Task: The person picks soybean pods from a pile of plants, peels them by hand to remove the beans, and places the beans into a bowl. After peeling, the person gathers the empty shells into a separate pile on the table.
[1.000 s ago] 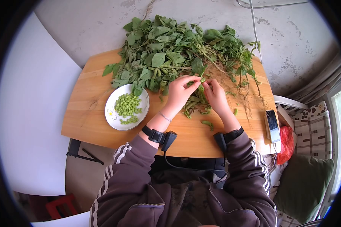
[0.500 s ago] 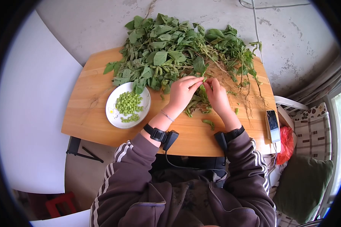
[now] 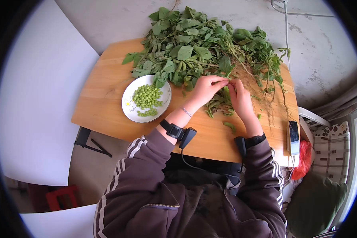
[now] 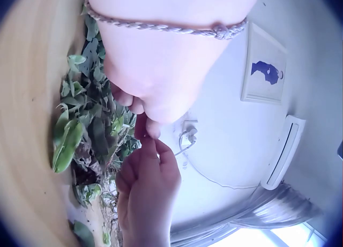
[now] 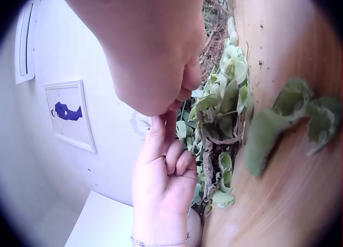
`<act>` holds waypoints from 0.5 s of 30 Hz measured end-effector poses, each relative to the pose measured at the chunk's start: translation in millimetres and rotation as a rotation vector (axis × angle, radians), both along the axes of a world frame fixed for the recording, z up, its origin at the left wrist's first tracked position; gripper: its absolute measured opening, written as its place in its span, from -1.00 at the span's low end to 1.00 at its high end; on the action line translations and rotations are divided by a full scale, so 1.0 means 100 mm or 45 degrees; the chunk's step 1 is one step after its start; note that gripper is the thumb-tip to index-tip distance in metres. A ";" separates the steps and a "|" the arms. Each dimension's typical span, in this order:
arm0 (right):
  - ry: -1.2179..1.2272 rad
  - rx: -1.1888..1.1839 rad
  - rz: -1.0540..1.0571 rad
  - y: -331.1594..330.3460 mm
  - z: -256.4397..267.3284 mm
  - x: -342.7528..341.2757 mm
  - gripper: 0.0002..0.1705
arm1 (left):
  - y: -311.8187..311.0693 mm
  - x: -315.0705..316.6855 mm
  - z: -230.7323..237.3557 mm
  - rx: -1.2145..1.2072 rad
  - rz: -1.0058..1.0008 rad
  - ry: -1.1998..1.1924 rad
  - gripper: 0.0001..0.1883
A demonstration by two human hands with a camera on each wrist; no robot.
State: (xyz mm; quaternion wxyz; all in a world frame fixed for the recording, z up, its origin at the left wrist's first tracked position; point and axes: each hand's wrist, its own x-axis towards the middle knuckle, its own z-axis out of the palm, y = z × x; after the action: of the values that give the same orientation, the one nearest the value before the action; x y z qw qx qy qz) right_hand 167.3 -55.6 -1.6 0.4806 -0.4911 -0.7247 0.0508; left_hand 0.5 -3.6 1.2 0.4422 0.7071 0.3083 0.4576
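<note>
Both hands meet fingertip to fingertip over the wooden table [image 3: 107, 91]. The left hand [image 3: 205, 90] pinches with thumb and index finger, and the right hand [image 3: 242, 101] pinches against it. A small green pod is at their fingertips, mostly hidden by the fingers; both wrist views show the tips together, the left hand [image 5: 163, 188] below the right hand [image 5: 155, 59] in the right one. Beneath the hands lies a heap of green pods and shells [image 3: 219, 106]. A white plate [image 3: 127, 110] left of the hands holds shelled green beans [image 3: 146, 96].
Leafy bean plants [image 3: 186, 43] with roots [image 3: 270, 101] cover the table's far side. A split pod [image 3: 229, 126] lies near the front edge. A phone-like device [image 3: 293, 137] stands at the right edge, beside a red bag [image 3: 303, 160] and a cushion [image 3: 317, 202].
The head view has shifted, so the table and hands appear farther right and slightly higher. The hands stay joined at the fingertips, with less of the pod showing between them.
</note>
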 end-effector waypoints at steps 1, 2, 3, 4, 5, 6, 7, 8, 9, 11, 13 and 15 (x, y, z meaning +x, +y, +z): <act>0.007 -0.031 -0.010 -0.01 0.01 0.01 -0.86 | 0.00 0.01 0.00 -0.021 0.005 0.003 -0.70; 0.020 -0.063 -0.021 -0.02 0.01 0.01 -0.86 | 0.00 0.02 -0.01 -0.041 0.024 -0.016 -0.69; 0.039 -0.093 -0.029 -0.01 0.01 0.01 -0.85 | 0.01 0.03 -0.01 -0.059 0.046 -0.029 -0.68; 0.042 -0.098 -0.039 0.00 0.00 0.01 -0.85 | 0.01 0.01 0.00 -0.068 0.026 -0.013 -0.68; 0.050 -0.102 -0.043 0.00 0.00 0.01 -0.84 | 0.01 0.00 0.00 -0.097 0.043 0.007 -0.69; 0.056 -0.103 -0.048 0.00 0.01 0.01 -0.84 | 0.01 0.00 0.01 -0.124 0.059 0.026 -0.70; 0.062 -0.105 -0.054 0.00 0.02 0.02 -0.84 | 0.00 0.00 0.01 -0.151 0.074 0.043 -0.70; 0.062 -0.087 -0.080 0.00 0.01 0.04 -0.83 | 0.01 0.01 0.00 -0.136 0.076 -0.017 -0.72; 0.060 -0.067 -0.104 0.02 -0.02 0.06 -0.82 | 0.02 0.02 -0.01 -0.119 0.079 -0.079 -0.75; 0.065 -0.073 -0.158 0.04 -0.05 0.08 -0.81 | 0.04 0.03 -0.05 -0.105 0.086 -0.156 -0.78; 0.080 -0.123 -0.223 0.05 -0.06 0.11 -0.82 | 0.01 0.03 -0.01 -0.108 0.088 -0.185 -0.79; 0.072 -0.111 -0.211 0.09 -0.10 0.13 -0.82 | 0.00 0.05 0.02 -0.134 0.070 -0.236 -0.81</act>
State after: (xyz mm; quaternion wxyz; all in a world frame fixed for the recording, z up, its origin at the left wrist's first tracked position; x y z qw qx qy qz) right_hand 180.0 -47.1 -11.1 0.4815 -0.5683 -0.6649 0.0562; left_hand 5.3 -3.8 3.0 0.4929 0.6287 0.3088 0.5162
